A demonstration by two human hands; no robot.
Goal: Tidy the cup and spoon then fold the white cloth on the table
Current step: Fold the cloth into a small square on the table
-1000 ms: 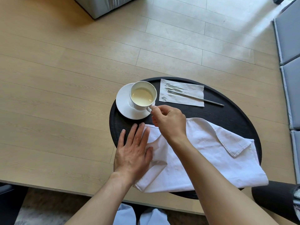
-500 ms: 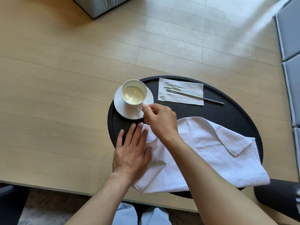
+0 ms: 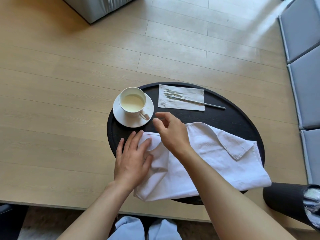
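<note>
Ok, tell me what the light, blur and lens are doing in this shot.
Head view: bright daylight washes out the floor at the top right; the floorboard lines bow from wide-angle distortion; the right hand looks slightly soft at the fingertips; the cup, spoon and white cloth are sharp, with no harsh glare on the black table.

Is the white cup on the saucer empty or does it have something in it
Not empty. The white ceramic cup stands upright on its white saucer and holds a pale creamy liquid that reaches well up the inside wall.

Your white cup point(image 3: 132, 103) stands upright at the table's point(image 3: 233, 118) far-left edge; spoon point(image 3: 195, 101) far edge; rumpled white cloth point(image 3: 207, 156) overhanging near edge.
</note>
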